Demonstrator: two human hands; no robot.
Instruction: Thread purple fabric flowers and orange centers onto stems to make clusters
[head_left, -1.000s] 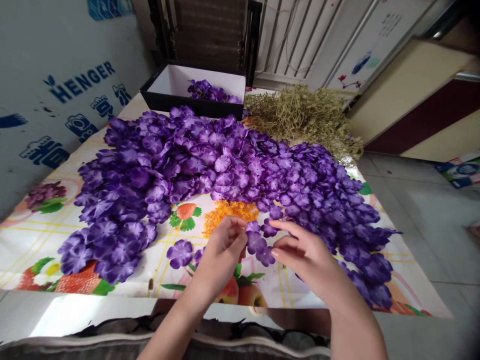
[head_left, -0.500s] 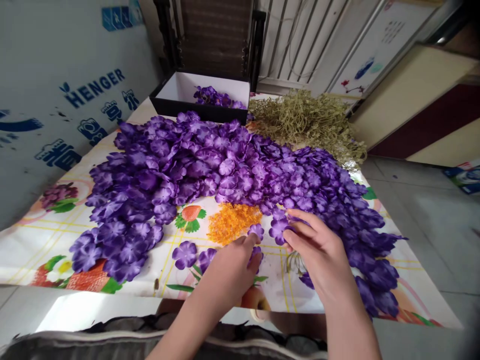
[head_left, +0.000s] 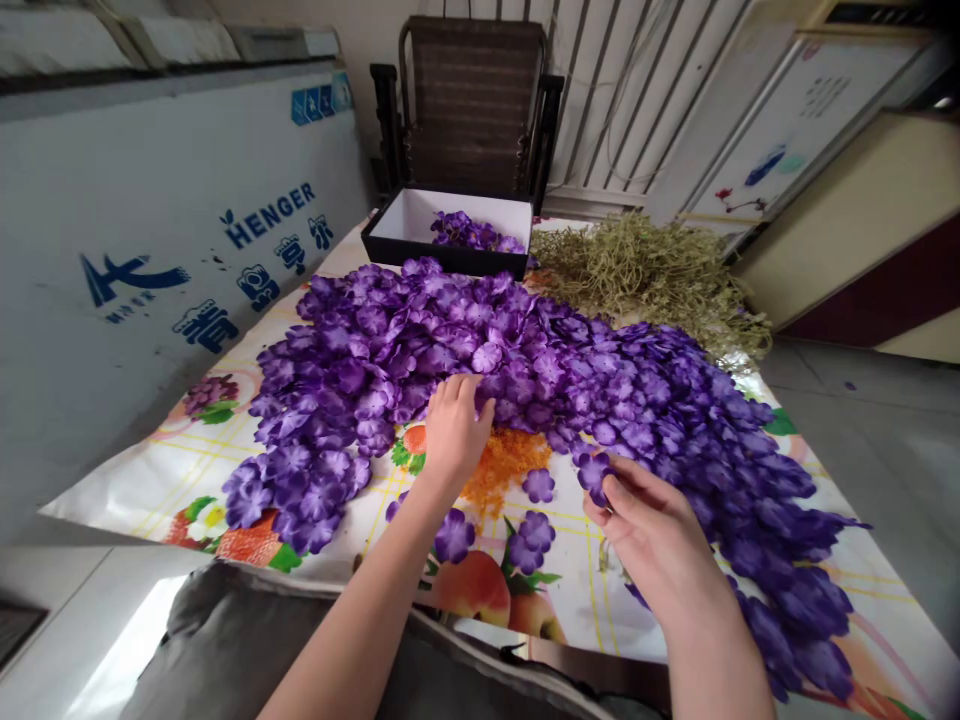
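Observation:
A big heap of purple fabric flowers [head_left: 525, 370] covers the fruit-patterned tablecloth [head_left: 187, 470]. My left hand [head_left: 454, 425] reaches forward, fingers curled down onto the near edge of the heap, above a small pile of orange bits [head_left: 506, 465]. My right hand [head_left: 652, 535] is closed in a pinch on one purple flower [head_left: 595, 470] at the heap's near right side. A few loose purple flowers [head_left: 532, 535] lie on the cloth between my hands.
A black box [head_left: 450, 235] with a white inside holds more purple flowers at the table's far end. A tangle of olive-green stems [head_left: 652, 275] lies beside it. A dark chair [head_left: 472, 100] stands behind. A white freezer [head_left: 150, 230] borders the left.
My left hand has moved forward from the loose flowers to the heap's edge. My right hand has picked a flower from the heap. The camera has tilted up.

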